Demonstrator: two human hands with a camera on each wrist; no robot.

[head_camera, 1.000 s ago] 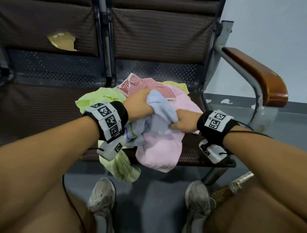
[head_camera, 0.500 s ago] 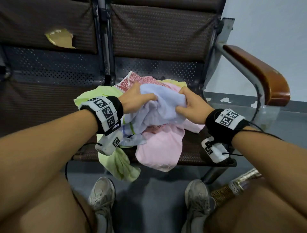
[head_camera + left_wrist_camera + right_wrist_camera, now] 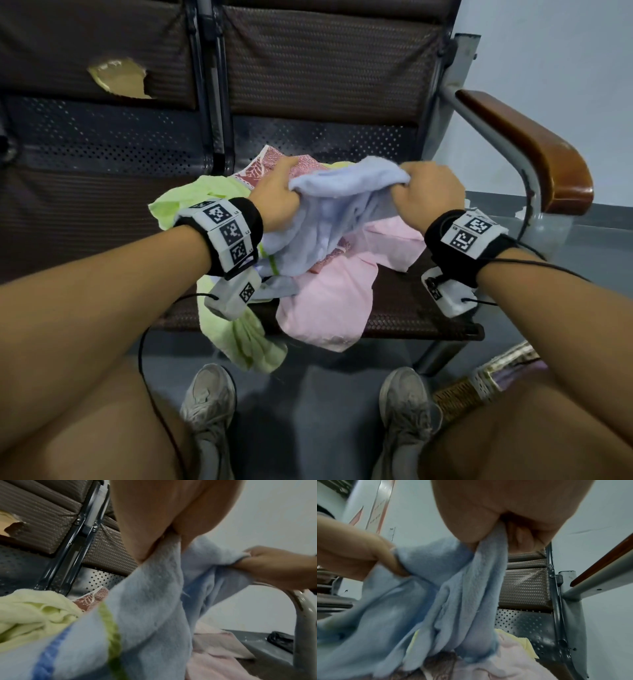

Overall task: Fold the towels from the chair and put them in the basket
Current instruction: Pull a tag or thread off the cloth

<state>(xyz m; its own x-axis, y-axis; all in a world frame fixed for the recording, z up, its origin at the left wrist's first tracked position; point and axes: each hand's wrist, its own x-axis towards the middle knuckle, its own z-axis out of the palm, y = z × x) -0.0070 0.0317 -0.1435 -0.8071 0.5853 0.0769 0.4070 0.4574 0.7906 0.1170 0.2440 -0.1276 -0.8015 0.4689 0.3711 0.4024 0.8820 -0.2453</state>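
A light blue towel (image 3: 337, 212) (image 3: 150, 601) (image 3: 453, 601) hangs stretched between my two hands above the chair seat. My left hand (image 3: 277, 192) (image 3: 154, 531) grips its left top edge. My right hand (image 3: 424, 192) (image 3: 501, 524) grips the right top edge, fingers curled round the cloth. Under it on the seat lie a pink towel (image 3: 329, 294), a light green towel (image 3: 239, 339) drooping over the seat's front edge, and a red patterned towel (image 3: 270, 162) at the back. A woven basket (image 3: 479, 387) shows partly on the floor at lower right.
The brown woven chair seat (image 3: 411, 308) has a wooden armrest (image 3: 534, 150) on the right. A second seat (image 3: 68, 212) adjoins on the left, its backrest torn. My shoes (image 3: 209, 401) and knees are below, on the grey floor.
My hands have moved apart and lifted, pulling the bunched blue towel open and up off the pile. The other towels stay where they were.
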